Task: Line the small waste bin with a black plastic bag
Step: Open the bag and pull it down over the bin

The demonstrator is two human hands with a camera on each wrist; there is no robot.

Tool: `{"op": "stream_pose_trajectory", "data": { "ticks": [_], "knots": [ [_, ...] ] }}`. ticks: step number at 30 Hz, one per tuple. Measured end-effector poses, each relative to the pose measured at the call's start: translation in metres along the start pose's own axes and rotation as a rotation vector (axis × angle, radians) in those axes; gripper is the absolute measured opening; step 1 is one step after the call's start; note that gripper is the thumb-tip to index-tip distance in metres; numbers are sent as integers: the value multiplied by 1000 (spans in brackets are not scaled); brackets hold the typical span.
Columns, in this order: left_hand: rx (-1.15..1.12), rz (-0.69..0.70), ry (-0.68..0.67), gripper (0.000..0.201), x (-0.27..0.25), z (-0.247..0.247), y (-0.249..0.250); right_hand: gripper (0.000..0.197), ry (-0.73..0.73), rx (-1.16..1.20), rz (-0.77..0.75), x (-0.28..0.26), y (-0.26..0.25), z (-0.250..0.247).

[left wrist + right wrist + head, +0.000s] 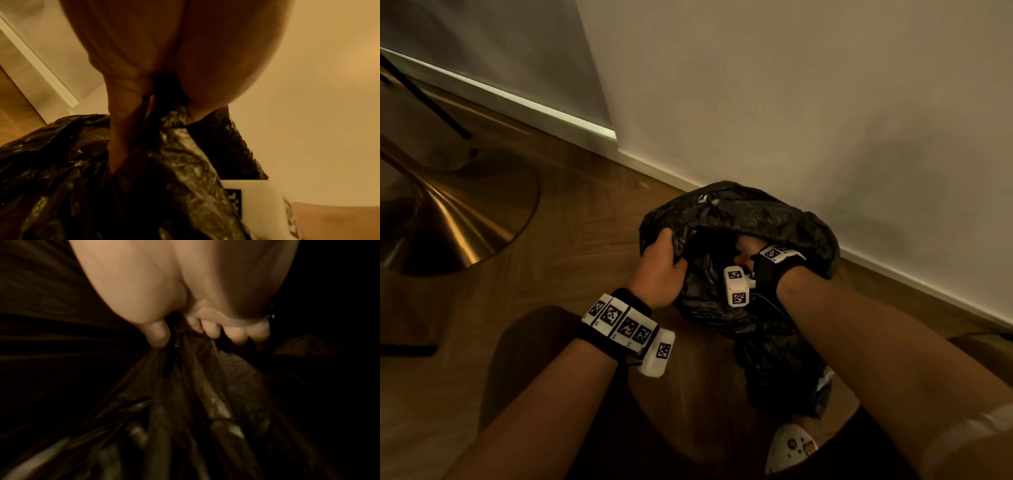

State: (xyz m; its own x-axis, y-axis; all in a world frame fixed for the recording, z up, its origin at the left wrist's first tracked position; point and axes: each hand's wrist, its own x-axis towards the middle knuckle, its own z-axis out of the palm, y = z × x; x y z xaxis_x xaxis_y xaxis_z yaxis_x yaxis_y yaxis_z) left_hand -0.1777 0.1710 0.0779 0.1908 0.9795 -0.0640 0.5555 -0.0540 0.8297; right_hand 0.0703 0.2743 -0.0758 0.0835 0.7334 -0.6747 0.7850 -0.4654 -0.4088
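A crumpled black plastic bag (774,219) is draped over something round on the wooden floor, close to the wall; the small bin itself is hidden under it. My left hand (661,263) grips the bag's left rim, fingers curled over the plastic (61,154). My right hand (748,253) reaches down into the bag's dark opening. In the right wrist view its thumb and fingertips (211,332) pinch gathered folds of the bag (185,394). More black plastic (780,373) trails toward me below my right forearm.
A wide brass-coloured pedestal base (448,212) stands on the floor at the left, with a thin black leg (424,99) behind it. A white skirting board (893,270) and the wall run just behind the bag. A white device (789,445) lies near my knees.
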Motion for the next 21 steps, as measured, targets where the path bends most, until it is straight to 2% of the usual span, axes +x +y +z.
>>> {"op": "stream_pose_trajectory", "data": {
  "ticks": [2,3,5,7,9,11,13,16,18,21],
  "knots": [
    [-14,8,-18,30,-2,0,1,55,-12,-43,10,3,8,1],
    [-25,14,-25,30,-2,1,0,53,-4,9,40,-15,1,-1],
    [-56,19,-19,29,-4,3,-1,53,57,23,47,-23,-1,-2],
    [-93,-5,-1,31,-3,5,-1,58,39,171,75,-45,-10,-7],
    [-115,-57,17,34,0,7,-3,58,38,473,3,-80,-35,-13],
    [-98,-100,28,35,3,7,-6,53,-45,852,79,-106,-58,-15],
    [-72,-140,33,35,6,7,-10,49,-190,1092,154,-128,-73,-19],
    [-43,-180,50,34,10,3,-17,43,-371,1231,122,-153,-79,-21],
    [-49,-180,55,33,11,3,-17,54,-457,1276,152,-157,-79,-16],
    [-100,-181,41,37,10,5,-9,64,-474,1321,196,-146,-83,2]
  ]
}}
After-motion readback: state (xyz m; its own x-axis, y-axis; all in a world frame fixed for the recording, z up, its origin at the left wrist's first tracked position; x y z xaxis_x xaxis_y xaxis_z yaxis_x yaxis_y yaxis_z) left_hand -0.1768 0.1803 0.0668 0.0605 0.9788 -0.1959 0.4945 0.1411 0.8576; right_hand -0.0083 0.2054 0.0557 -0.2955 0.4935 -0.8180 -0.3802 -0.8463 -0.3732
